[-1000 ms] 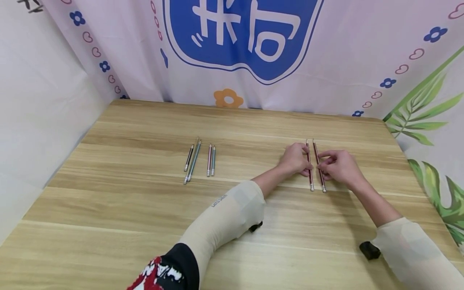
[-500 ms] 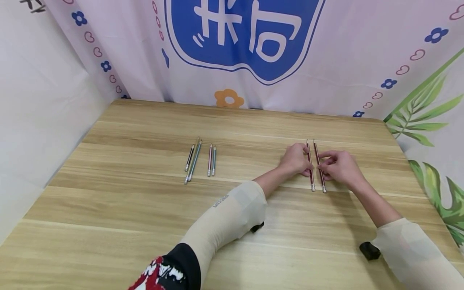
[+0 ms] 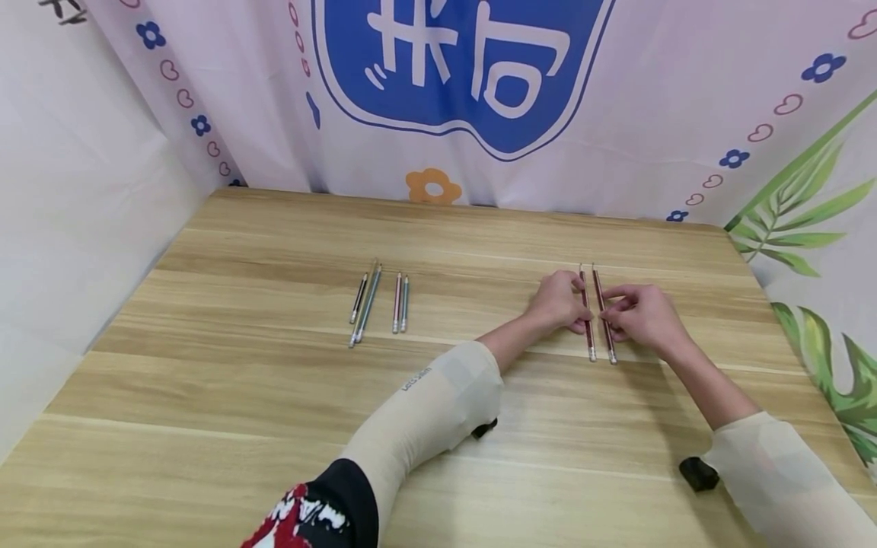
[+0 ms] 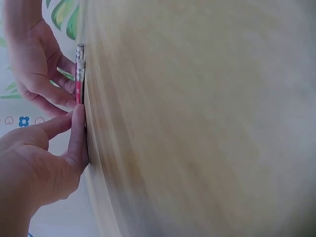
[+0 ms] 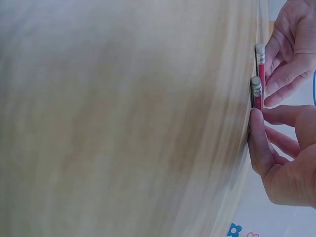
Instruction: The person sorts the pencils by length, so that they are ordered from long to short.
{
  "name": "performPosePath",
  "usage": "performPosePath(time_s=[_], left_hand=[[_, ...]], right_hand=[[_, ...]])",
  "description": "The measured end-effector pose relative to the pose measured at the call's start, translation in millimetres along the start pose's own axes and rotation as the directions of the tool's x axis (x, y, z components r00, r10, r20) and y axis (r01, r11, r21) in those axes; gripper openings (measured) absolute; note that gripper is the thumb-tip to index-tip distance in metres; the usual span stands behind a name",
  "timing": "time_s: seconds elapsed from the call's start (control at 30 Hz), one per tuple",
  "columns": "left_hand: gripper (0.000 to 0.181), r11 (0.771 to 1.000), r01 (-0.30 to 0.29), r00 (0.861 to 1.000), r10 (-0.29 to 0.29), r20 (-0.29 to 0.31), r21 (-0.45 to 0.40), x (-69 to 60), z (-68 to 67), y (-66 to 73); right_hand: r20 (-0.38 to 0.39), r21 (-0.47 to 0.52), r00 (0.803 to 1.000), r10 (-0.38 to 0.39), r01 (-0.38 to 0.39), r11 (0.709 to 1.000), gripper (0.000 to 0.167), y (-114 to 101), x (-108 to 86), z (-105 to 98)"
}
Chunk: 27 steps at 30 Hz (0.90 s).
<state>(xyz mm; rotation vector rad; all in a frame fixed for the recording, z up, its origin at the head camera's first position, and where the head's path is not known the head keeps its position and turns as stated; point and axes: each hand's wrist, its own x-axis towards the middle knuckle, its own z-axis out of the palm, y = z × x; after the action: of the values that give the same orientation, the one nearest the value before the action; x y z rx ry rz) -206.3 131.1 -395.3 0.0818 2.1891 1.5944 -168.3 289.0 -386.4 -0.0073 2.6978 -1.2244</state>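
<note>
Two dark red pencils with white eraser ends lie side by side on the right part of the table, a narrow gap between them. My left hand (image 3: 556,301) pinches the left red pencil (image 3: 590,339) between thumb and fingers. With thumb and fingers at its right side, my right hand (image 3: 642,313) pinches the right red pencil (image 3: 610,344). Both eraser ends point toward me. In the right wrist view, the right pencil's eraser (image 5: 256,81) sticks out past the thumb of my right hand (image 5: 291,168). Fingers hide part of each pencil.
Left of the middle, a black pencil (image 3: 358,298) lies beside overlapping longer pencils, one of them blue-green (image 3: 368,304). A red pencil (image 3: 397,303) and a shorter blue-green pencil (image 3: 404,304) lie just right of these. A printed curtain (image 3: 603,167) hangs behind the wooden table (image 3: 226,426).
</note>
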Motion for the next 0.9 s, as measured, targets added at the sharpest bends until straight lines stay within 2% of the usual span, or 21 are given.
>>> performPosePath(time_s=[0.2, 0.57, 0.73, 0.9], left_hand=[[0.05, 1.0, -0.007, 1.0, 0.007, 0.006, -0.005, -1.5, -2.4, -0.8], [0.053, 0.999, -0.031, 0.998, 0.033, 0.057, -0.029, -7.4, -7.3, -2.0], [0.051, 0.998, -0.059, 0.995, 0.061, 0.083, -0.036, -11.3, -11.7, -2.9], [0.051, 0.994, -0.113, 0.985, 0.112, 0.13, 0.0, -16.0, -21.2, -4.6]], right_hand=[[0.006, -0.004, 1.0, 0.001, -0.001, 1.0, 0.042, -1, 1.0, 1], [0.008, -0.047, 1.0, -0.026, 0.027, 0.999, 0.042, -3, -0.9, -1], [-0.014, -0.067, 0.998, -0.06, 0.059, 0.996, 0.041, -7, -1.3, -3], [-0.042, -0.1, 0.995, -0.091, 0.086, 0.991, 0.039, -10, -1.5, -3]])
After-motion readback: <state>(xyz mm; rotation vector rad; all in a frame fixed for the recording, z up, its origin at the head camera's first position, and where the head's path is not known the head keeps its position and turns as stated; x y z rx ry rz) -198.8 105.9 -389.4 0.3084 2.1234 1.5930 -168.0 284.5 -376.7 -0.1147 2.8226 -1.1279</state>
